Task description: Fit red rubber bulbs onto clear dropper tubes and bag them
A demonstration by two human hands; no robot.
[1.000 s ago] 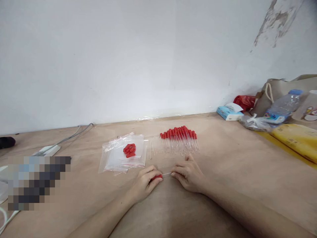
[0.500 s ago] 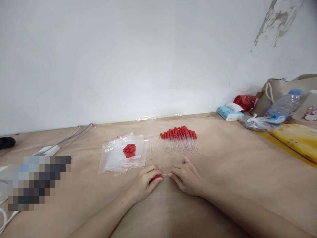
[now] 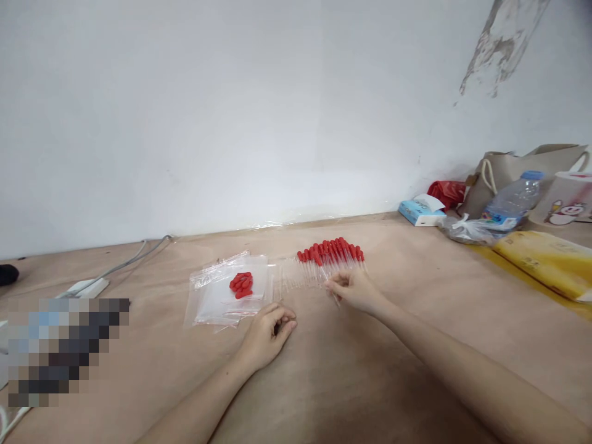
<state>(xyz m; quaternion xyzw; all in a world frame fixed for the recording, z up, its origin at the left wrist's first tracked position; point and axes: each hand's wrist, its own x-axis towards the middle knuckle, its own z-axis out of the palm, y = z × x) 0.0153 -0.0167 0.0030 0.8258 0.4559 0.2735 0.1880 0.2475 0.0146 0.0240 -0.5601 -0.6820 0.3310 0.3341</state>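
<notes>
My right hand (image 3: pixel 354 290) pinches the thin clear tube of a red-bulbed glass dropper (image 3: pixel 317 255). The tube's tip sticks out below the fingers, and its bulb end lies over a row of similar droppers (image 3: pixel 340 246), bulbs pointing to the wall. My left hand (image 3: pixel 269 333) rests loosely curled on the table; a gap shows between thumb and fingers, and nothing is seen in it. Left of the row lie bare clear tubes (image 3: pixel 287 274). A small heap of loose red rubber bulbs (image 3: pixel 241 282) sits on stacked clear zip bags (image 3: pixel 208 302).
At the right are a blue tissue pack (image 3: pixel 420 213), a plastic bottle (image 3: pixel 513 200), a beige bag (image 3: pixel 476 191) and a yellow package (image 3: pixel 546 262). A grey cable (image 3: pixel 139 251) and a white power strip (image 3: pixel 87 288) lie at the left, near a blurred-out patch.
My right hand has moved forward to the row, carrying the dropper. My left hand has let go of the red bulb and stays near its former place.
</notes>
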